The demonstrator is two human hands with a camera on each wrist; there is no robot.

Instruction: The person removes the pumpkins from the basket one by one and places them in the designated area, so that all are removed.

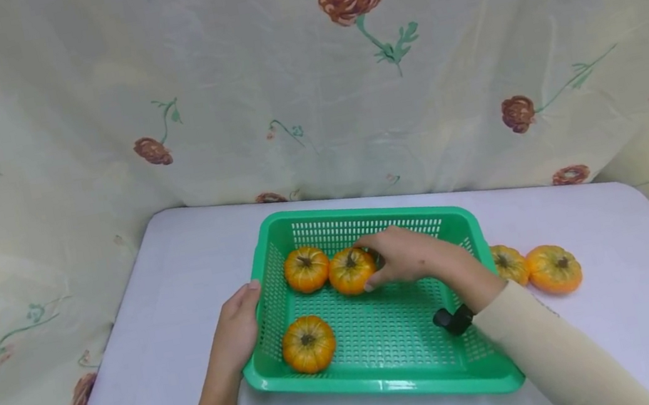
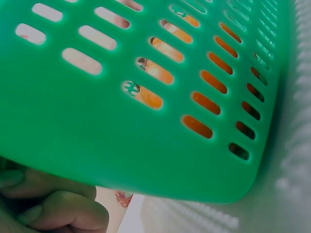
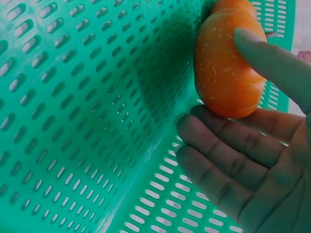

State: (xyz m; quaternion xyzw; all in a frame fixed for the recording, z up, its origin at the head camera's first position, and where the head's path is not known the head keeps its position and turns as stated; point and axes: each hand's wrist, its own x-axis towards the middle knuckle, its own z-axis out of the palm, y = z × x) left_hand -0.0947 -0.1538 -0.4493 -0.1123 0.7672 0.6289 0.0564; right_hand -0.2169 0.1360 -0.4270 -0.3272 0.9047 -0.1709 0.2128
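Note:
A green plastic basket (image 1: pixel 388 379) with slotted walls stands on the table, holding three small orange pumpkins. My left hand (image 1: pixel 240 326) grips its left rim, and curled fingers (image 2: pixel 73 211) show by the rim in the left wrist view. Inside the basket, my right hand (image 1: pixel 402 254) holds one pumpkin (image 1: pixel 350 274) between thumb and fingers; the right wrist view shows the thumb on that pumpkin (image 3: pixel 223 68). Beside it, near the back wall, sits a second pumpkin (image 1: pixel 306 268). The third pumpkin (image 1: pixel 308 345) lies at the front left of the basket.
Right of the basket, two more pumpkins lie on the white table (image 1: pixel 632 322), one pumpkin (image 1: pixel 554 269) in full sight and another pumpkin (image 1: pixel 507 263) partly behind the rim and sleeve. A flowered cloth (image 1: pixel 254 99) hangs behind the table.

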